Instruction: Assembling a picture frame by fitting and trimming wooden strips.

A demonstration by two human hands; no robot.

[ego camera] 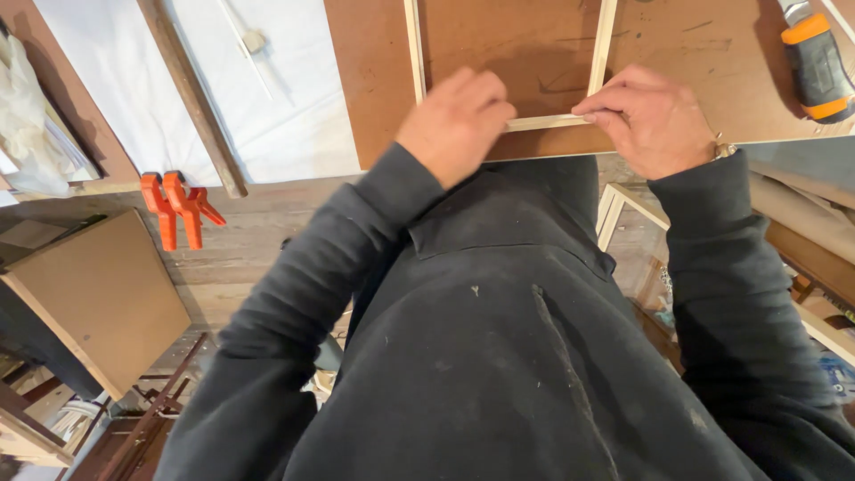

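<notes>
**Both hands pinch a thin strip against a board**

Dark sleeves frame the view from near. Left hand [456,120] and right hand [650,118] each close a grip on one end of a pale wooden strip [545,122], fingertips clamped together on it, likely to hold it square between two upright strips [415,49] on the brown board [712,62]. That board lies flat on the table, giving a backing to press against. Far right sits an orange-and-grey drill [815,62]; left, two orange clamps [178,207] rest on planks, out of the way.
</notes>
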